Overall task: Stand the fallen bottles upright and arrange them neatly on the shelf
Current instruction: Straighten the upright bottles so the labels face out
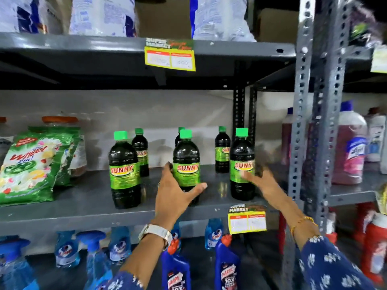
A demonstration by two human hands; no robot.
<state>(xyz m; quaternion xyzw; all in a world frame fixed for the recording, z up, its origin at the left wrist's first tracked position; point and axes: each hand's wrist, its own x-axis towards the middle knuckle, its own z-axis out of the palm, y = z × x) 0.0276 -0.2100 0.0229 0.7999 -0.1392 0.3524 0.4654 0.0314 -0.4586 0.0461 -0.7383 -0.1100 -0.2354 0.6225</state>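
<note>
Left hand (pixel 174 193), fingers spread, cups the lower body of the middle front bottle (pixel 186 164); thumb on one side, fingers on the other, not fully closed round it. Right hand (pixel 259 183) is open, fingers flat near the label of the bottle right of the middle one (pixel 241 164). Motion blur there, so contact cannot be confirmed.

All six green-capped bottles stand upright on the grey shelf (pixel 83 206): one left of the middle bottle (pixel 124 170), three smaller-looking ones behind (pixel 140 152) (pixel 178 136) (pixel 222 150). None lying down in view.

Risks: the front row sits close to the shelf lip, so a sideways nudge from the open right hand could tip its bottle off the edge. Sliding the middle bottle back could knock the one directly behind it.
</note>
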